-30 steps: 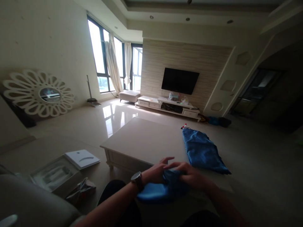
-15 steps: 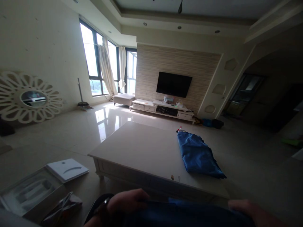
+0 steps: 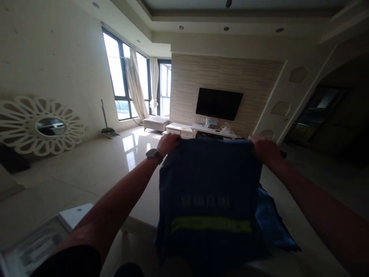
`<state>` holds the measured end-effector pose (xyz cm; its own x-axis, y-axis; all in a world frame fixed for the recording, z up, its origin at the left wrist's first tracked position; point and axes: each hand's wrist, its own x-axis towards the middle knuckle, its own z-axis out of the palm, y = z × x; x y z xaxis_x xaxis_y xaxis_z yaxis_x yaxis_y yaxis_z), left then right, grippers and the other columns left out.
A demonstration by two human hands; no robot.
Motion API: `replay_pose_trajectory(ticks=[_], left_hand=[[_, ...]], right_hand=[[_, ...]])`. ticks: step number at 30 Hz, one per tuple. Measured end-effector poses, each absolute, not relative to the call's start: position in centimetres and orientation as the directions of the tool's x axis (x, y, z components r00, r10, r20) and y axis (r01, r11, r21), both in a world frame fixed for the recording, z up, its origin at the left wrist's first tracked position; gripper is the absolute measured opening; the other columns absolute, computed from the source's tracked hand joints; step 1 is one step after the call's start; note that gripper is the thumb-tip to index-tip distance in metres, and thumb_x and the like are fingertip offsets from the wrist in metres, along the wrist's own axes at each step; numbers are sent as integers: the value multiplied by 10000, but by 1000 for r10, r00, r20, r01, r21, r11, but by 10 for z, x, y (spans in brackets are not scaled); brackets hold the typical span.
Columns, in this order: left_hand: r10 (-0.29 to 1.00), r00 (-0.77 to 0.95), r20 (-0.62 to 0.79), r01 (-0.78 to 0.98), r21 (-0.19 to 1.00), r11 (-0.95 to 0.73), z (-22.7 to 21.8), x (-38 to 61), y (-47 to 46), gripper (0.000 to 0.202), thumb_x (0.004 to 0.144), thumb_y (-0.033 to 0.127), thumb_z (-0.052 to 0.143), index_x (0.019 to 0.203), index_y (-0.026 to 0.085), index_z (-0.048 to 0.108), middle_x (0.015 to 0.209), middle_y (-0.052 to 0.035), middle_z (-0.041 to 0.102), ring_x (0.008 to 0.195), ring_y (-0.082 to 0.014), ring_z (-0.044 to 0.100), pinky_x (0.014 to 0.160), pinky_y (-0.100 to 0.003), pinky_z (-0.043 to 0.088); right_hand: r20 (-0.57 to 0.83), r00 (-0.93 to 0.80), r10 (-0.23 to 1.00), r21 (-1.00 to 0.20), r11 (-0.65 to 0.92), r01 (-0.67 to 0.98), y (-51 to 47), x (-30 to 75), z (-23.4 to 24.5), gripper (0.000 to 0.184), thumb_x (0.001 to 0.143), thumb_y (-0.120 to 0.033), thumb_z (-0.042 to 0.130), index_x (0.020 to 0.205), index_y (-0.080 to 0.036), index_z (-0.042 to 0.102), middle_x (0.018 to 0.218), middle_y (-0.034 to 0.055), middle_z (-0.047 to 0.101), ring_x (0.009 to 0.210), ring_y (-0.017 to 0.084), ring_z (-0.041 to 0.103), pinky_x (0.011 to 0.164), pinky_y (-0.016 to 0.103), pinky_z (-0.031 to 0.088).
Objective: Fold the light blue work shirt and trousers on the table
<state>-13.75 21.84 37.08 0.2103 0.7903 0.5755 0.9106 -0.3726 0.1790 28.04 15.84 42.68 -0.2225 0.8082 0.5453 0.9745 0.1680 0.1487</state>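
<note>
Both my hands hold up a dark blue garment [image 3: 207, 188] by its top edge, and it hangs spread open in front of me. It has a yellow-green reflective stripe [image 3: 211, 225] below a row of pale lettering too blurred to read. My left hand [image 3: 168, 145], with a dark wristwatch [image 3: 153, 155] just below it, grips the top left corner. My right hand [image 3: 264, 149] grips the top right corner. Behind the garment, a folded bright blue cloth [image 3: 272, 227] lies partly hidden on the pale table [image 3: 144, 204].
A white box lid [image 3: 76, 214] and a tray [image 3: 31, 246] sit low at the left. Far ahead stand a wall-mounted TV [image 3: 219, 104] and a white cabinet [image 3: 181, 130]. A large flower-shaped mirror [image 3: 40, 125] leans against the left wall.
The garment has risen from a low bunch near my lap to hang spread open at chest height, with both hands lifted. The garment now hides most of the blue cloth.
</note>
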Motion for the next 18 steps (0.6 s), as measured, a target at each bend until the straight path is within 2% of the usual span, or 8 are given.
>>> replay_pose_trajectory(ticks=[2,4,6,8,11,13,16,18], left_hand=[[588,108,801,942,107,-318,416,-141,228,298,999,234,512,1164,143,743,1054,-108,727,889,-195,660,799,-321,492],[376,81,923,940,54,-336,448,-146,222,319,1028,256,494,1213,112,711,1111,-111,705,974,-196,657,840,-310,487],[255,76,964,941,15,-337,459,-151,204,299,1031,264,512,1198,125,718,1140,-100,703,1037,-201,648,872,-311,486],[226,120,967,942,-39,-334,444,-157,180,268,1029,271,531,1155,184,751,1134,-77,724,1036,-205,652,869,-320,490],[351,277,895,909,-126,-397,378,-167,148,260,1027,281,542,1125,243,780,1100,-54,763,969,-209,673,799,-321,501],[504,339,794,884,-85,-460,313,-175,135,311,1038,248,497,1170,255,779,1136,-64,767,969,-199,680,779,-297,504],[781,347,520,878,113,-465,211,-180,117,372,1040,211,445,1211,252,772,1165,-88,753,1000,-195,681,823,-286,515],[924,285,255,886,297,-355,153,-175,98,425,1027,156,386,1189,227,773,1225,-104,731,1094,-204,668,914,-303,506]], right_hand=[[777,-221,589,236,53,970,161,281,470,275,926,-121,483,1064,-79,717,979,165,671,963,261,616,808,348,312],[871,-229,435,252,5,968,147,288,495,312,952,-170,485,1138,-59,710,1040,197,663,1063,294,573,855,383,293],[901,-228,369,252,-19,968,126,296,496,314,964,-199,507,1156,-76,722,1031,201,673,1080,282,525,881,401,278],[879,-269,394,300,-19,954,105,305,472,310,979,-197,494,1150,-109,737,1015,189,688,1084,271,502,899,405,276],[792,-322,518,344,56,937,82,317,394,292,910,-146,522,1099,-131,744,1034,170,716,1089,286,530,895,398,315],[698,-305,648,301,121,946,73,322,324,327,871,-96,516,1102,-147,742,1098,143,729,1101,283,560,898,381,359],[389,-229,892,173,173,969,61,321,208,459,893,-60,448,1253,-166,713,1283,127,708,1221,257,577,961,354,418],[118,-108,987,70,100,993,46,316,136,592,884,-38,417,1401,-208,648,1491,111,607,1385,229,514,1040,355,433]])
